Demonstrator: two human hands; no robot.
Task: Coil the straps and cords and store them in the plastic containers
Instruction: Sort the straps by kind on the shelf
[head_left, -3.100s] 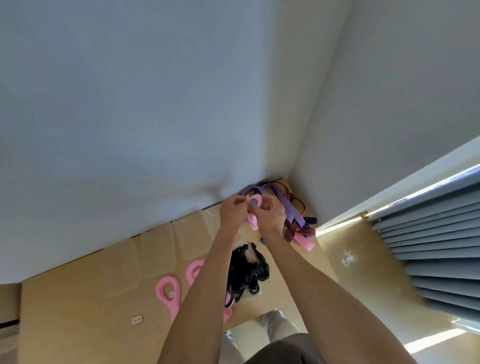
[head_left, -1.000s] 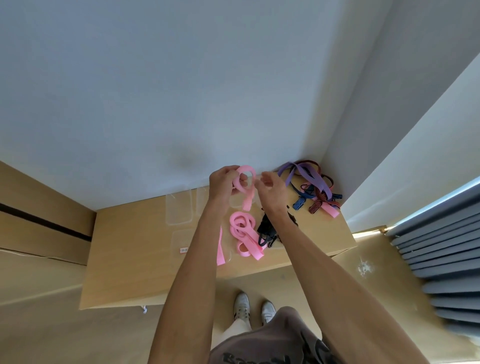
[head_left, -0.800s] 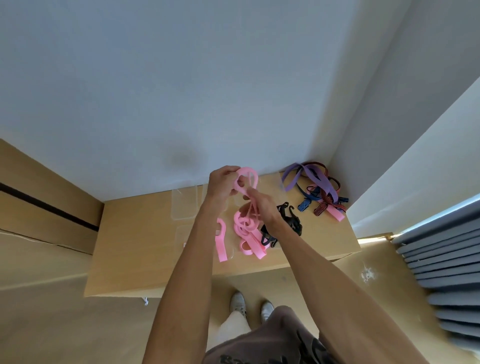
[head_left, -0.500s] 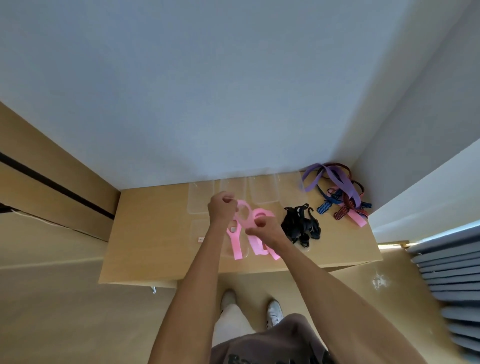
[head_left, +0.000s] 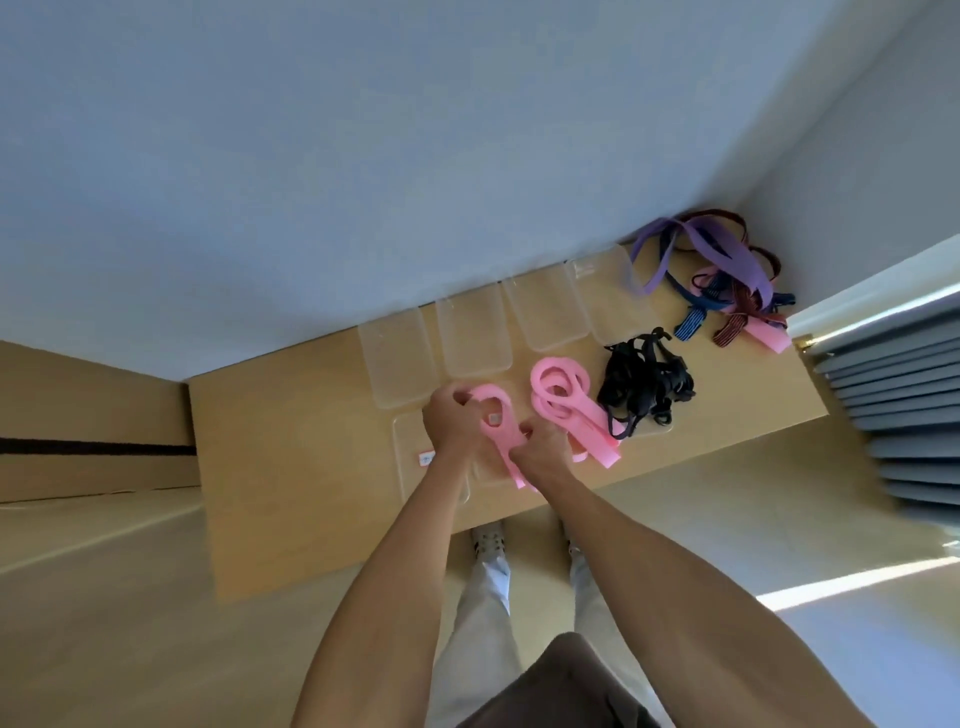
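Coiling the pink strap (head_left: 496, 415)
My left hand (head_left: 451, 423) and right hand (head_left: 540, 451) both gripped it, fingers curled, above the table (head_left: 291, 467)

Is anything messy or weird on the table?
Yes. The straps in the far right corner lie in a tangled heap, purple, blue and red mixed together, not coiled. The black cords are a jumble too. The clear containers by the wall look empty.

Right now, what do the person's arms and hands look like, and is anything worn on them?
Both arms are bare along their whole visible length: no sleeves, gloves, watch or rings show on the left hand or the right hand.
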